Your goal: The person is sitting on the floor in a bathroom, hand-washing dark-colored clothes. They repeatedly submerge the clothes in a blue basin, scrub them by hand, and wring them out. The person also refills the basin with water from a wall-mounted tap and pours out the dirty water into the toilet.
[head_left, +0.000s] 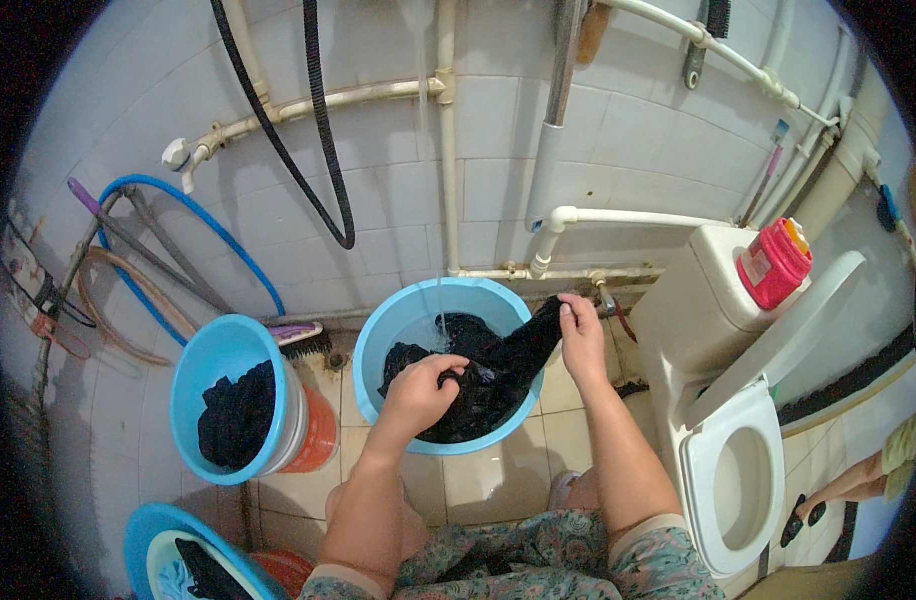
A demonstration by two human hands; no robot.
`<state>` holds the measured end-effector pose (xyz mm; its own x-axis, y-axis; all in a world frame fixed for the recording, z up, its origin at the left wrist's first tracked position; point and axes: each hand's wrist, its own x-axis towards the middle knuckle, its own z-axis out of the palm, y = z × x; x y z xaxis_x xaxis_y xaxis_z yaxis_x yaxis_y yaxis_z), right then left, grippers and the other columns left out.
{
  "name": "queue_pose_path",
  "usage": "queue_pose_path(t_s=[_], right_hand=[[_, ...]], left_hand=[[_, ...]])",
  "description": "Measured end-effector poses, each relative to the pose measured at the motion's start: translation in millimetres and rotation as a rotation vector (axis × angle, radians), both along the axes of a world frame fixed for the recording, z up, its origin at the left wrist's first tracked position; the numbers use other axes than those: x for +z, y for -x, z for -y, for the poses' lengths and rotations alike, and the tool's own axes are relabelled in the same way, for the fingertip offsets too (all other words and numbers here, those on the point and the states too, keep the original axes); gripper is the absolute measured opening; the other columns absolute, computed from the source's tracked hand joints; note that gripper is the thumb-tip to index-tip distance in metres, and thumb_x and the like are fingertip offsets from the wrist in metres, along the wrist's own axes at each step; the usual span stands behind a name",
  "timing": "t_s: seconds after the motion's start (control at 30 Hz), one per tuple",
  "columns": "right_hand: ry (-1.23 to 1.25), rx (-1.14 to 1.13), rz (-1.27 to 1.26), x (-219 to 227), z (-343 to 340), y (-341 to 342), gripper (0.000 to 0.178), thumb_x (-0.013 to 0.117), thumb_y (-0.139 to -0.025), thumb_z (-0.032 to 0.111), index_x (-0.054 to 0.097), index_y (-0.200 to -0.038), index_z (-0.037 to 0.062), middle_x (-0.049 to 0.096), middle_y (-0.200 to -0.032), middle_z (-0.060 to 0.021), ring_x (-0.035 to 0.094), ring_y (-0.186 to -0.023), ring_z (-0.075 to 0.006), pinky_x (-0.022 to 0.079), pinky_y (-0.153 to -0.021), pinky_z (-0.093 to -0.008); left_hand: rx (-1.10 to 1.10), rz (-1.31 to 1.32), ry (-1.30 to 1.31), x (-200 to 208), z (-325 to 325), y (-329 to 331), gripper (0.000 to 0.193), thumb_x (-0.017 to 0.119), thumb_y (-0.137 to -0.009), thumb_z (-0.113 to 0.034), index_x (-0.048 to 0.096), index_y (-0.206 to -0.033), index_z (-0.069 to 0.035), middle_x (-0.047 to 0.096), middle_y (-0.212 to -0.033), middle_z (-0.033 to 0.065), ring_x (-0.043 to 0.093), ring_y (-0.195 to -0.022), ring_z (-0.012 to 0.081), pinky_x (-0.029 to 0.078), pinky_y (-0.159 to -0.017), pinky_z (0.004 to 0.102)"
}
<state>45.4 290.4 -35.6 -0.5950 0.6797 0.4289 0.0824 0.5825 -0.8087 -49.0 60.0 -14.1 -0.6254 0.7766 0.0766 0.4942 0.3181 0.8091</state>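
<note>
A light blue basin (366,330) stands on the tiled floor in front of me, with water in it. Wet black cloth (483,365) fills much of it, and a thin stream of water (441,300) falls in from above. My left hand (423,393) is closed on a fold of the cloth over the basin's left part. At the right rim my right hand (583,342) pinches another part, drawn up and stretched to the side. The cloth's kind of garment cannot be made out.
Left, a blue basin (185,385) holding black cloth rests on an orange-and-white bucket (316,425). Nearer stands another blue basin (138,540) with cloths. A brush (298,335) lies by the wall. On the right are a toilet (693,480), a red container (773,270) and another person's legs (843,490).
</note>
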Motion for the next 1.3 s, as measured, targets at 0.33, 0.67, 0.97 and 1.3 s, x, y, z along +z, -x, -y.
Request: queue_pose_path(t_s=[0.33, 0.67, 0.97, 1.3], right_hand=[[0.635, 0.453, -0.209, 34.8, 47.1, -2.7, 0.02, 0.053, -0.087, 0.012, 0.059, -0.104, 0.0025, 0.058, -0.091, -0.0005, 0.051, -0.083, -0.0076, 0.041, -0.075, -0.0217], [0.874, 0.502, -0.073, 29.7, 22.1, -9.0, 0.01, 0.058, -0.079, 0.006, 0.058, -0.089, 0.0051, 0.06, -0.078, -0.0009, 0.054, -0.064, -0.0074, 0.046, -0.059, -0.022], [0.059, 0.534, 0.63, 13.5, 36.7, -13.5, 0.027, 0.053, -0.079, 0.009, 0.055, -0.105, 0.0033, 0.062, -0.09, -0.012, 0.06, -0.082, -0.0268, 0.048, -0.073, -0.0324], [-0.441, 0.814, 1.108, -28.6, 55.6, -4.3, 0.052, 0.055, -0.07, 0.003, 0.051, -0.119, 0.0167, 0.055, -0.113, -0.0135, 0.056, -0.099, -0.0309, 0.044, -0.085, -0.0391]], left_hand=[[0.139, 0.061, -0.138, -5.7, -30.6, -13.2, 0.03, 0.061, -0.078, -0.024, 0.06, -0.102, -0.007, 0.063, -0.095, 0.0121, 0.06, -0.085, 0.023, 0.046, -0.071, 0.0314], [0.337, 0.788, -0.821, 8.1, -1.2, 22.0, 0.011, 0.05, -0.086, -0.015, 0.056, -0.091, -0.007, 0.055, -0.082, -0.0021, 0.05, -0.079, 0.0084, 0.039, -0.075, 0.0235], [-0.105, 0.989, -0.852, 3.8, 25.1, 23.5, 0.017, 0.051, -0.077, -0.021, 0.052, -0.079, -0.004, 0.057, -0.074, 0.0083, 0.054, -0.07, 0.0171, 0.042, -0.066, 0.0284], [-0.453, 1.208, -1.304, -5.8, 45.2, 38.1, 0.019, 0.054, -0.077, -0.024, 0.048, -0.076, -0.007, 0.052, -0.062, 0.0092, 0.046, -0.051, 0.0182, 0.037, -0.049, 0.031]])
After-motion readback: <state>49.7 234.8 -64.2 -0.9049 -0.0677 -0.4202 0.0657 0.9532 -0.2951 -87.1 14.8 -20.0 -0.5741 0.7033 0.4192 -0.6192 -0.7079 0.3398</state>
